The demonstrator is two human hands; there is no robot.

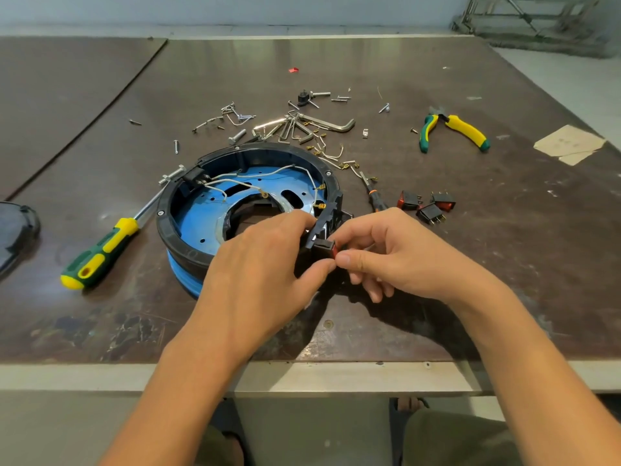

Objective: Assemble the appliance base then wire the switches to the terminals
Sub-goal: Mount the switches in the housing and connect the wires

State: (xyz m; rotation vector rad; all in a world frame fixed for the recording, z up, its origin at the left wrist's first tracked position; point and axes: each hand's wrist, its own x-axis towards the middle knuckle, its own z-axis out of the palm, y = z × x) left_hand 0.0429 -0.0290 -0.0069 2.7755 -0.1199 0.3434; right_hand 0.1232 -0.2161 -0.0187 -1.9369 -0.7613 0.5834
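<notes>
The round appliance base (188, 227), black-rimmed with a blue plate inside, lies tilted on the table with white wires (268, 171) running across it. A black and red rocker switch (325, 246) sits at the black switch bracket (331, 213) on the base's right rim. My left hand (265, 260) grips the bracket and rim, thumb under the switch. My right hand (386, 250) pinches the switch's red end between thumb and forefinger. Three more red rocker switches (426, 205) lie on the table to the right.
A green and yellow screwdriver (100, 250) lies left of the base. Behind the base are several loose screws, hex keys (322, 124) and wire pieces. Yellow and green pliers (453, 131) lie at right, a small screwdriver (374, 196) near the switches. A dark cover (13, 230) is at the left edge.
</notes>
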